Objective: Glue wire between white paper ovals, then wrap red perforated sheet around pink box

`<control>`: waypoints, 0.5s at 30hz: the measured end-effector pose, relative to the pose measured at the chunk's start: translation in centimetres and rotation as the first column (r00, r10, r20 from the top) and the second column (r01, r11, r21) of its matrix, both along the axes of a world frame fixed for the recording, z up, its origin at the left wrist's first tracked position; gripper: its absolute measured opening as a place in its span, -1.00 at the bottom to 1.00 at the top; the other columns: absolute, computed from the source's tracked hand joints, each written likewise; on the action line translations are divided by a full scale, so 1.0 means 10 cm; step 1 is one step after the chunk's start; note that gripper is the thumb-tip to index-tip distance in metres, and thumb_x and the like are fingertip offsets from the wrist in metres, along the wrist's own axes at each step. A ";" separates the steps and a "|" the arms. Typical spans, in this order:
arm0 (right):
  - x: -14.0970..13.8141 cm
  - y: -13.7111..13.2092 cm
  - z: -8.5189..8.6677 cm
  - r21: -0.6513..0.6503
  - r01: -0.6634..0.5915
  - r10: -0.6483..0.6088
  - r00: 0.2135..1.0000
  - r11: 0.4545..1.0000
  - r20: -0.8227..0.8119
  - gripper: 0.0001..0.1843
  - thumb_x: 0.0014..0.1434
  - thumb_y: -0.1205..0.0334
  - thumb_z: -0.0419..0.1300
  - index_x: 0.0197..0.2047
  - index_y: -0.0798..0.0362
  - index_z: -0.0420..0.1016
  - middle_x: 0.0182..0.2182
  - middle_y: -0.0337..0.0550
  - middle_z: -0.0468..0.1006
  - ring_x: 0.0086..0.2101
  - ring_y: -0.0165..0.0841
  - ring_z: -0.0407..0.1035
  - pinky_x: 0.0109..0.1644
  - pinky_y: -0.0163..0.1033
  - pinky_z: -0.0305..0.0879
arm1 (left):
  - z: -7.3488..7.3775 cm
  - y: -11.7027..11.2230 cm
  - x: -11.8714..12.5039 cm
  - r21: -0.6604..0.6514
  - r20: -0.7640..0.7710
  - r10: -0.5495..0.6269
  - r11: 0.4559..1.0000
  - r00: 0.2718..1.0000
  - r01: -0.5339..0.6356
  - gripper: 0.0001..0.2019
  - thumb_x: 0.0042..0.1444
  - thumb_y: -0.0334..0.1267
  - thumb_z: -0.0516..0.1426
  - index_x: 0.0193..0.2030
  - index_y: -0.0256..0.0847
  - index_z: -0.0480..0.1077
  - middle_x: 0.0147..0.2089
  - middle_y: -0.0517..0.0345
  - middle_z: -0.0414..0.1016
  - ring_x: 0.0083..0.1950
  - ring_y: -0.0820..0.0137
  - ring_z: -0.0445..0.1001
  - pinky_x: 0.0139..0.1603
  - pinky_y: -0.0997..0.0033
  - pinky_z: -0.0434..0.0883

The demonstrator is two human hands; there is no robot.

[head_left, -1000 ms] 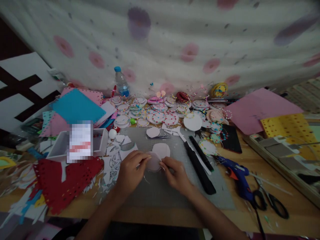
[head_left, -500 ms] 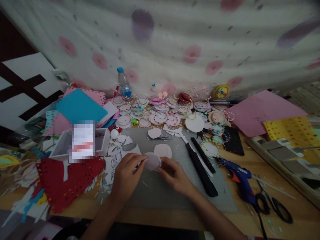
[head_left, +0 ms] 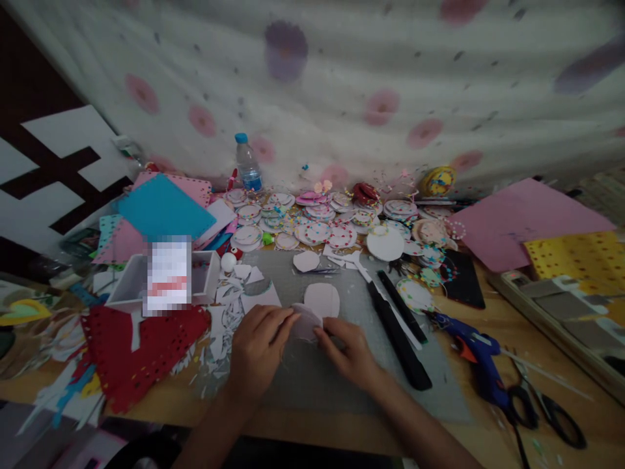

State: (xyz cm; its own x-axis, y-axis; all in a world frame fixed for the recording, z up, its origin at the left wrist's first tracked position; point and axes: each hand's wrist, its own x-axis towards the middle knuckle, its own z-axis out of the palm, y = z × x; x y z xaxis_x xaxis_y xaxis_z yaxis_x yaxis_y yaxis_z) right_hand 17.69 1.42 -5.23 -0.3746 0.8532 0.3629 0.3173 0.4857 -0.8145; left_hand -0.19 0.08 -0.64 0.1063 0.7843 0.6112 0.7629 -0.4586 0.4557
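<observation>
Between my two hands is a white round disc (head_left: pixel 306 325), which looks like cut paper or foam sheet. My left hand (head_left: pixel 258 342) pinches its left edge between thumb and fingers. On the opposite edge, my right hand (head_left: pixel 350 348) grips it the same way. Just behind it a larger white rounded piece (head_left: pixel 322 299) lies flat on the grey cutting mat (head_left: pixel 312 384). Farther back on the mat rests a smaller white disc (head_left: pixel 306 262) beside tweezers (head_left: pixel 326 270). White paper scraps (head_left: pixel 227 312) are heaped left of my left hand.
Right of my hands lie a black-handled cutter (head_left: pixel 400 339), a blue glue gun (head_left: pixel 476 358) and scissors (head_left: pixel 547 404). Decorated discs (head_left: pixel 317 231) crowd the back, near a water bottle (head_left: pixel 248 163). A white box (head_left: pixel 209 280) and red felt (head_left: pixel 146 355) are at left.
The disc has been tilted and turned between my fingers, so its face shows differently. Both hands still hold it. The whole view has shifted slightly, with things appearing farther right.
</observation>
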 end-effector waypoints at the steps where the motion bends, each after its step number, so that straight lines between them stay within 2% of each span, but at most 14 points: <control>1: 0.00 0.00 0.00 0.017 0.009 -0.009 1.000 1.000 -0.004 -0.75 0.28 0.26 0.02 -0.46 0.06 0.28 -0.58 -0.24 0.34 -0.54 -0.45 0.21 -0.44 -0.35 0.09 | 0.01 0.00 0.00 -0.006 0.003 0.003 1.000 1.000 -0.003 -0.95 0.13 -0.39 0.18 -0.25 -0.22 0.45 -0.34 0.14 0.52 -0.30 0.41 0.46 -0.20 0.41 0.41; 5: -0.01 0.00 -0.02 0.067 0.041 -0.040 0.999 0.997 -0.020 -0.76 0.28 0.28 0.03 -0.45 0.07 0.29 -0.58 -0.25 0.35 -0.54 -0.46 0.23 -0.43 -0.37 0.11 | 0.04 0.00 0.01 0.004 0.015 0.009 1.000 1.000 -0.009 -0.91 0.11 -0.38 0.20 -0.22 -0.22 0.44 -0.36 0.18 0.50 -0.34 0.45 0.45 -0.24 0.45 0.40; 15: -0.02 0.02 0.00 0.145 0.103 -0.096 0.994 0.984 -0.054 -0.76 0.26 0.32 0.05 -0.47 0.07 0.29 -0.58 -0.24 0.33 -0.52 -0.45 0.22 -0.43 -0.36 0.11 | 0.02 0.05 0.04 0.034 -0.014 -0.047 0.998 0.999 0.048 -0.97 0.11 -0.43 0.19 -0.32 -0.26 0.43 -0.41 0.16 0.48 -0.36 0.43 0.42 -0.26 0.42 0.37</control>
State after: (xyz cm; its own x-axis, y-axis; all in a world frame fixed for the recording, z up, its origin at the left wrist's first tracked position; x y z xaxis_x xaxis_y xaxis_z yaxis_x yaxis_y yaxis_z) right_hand 17.54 1.63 -5.24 -0.2702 0.8213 0.5025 0.3340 0.5695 -0.7511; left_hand 0.20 0.59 -0.46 0.1511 0.7570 0.6357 0.7456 -0.5095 0.4295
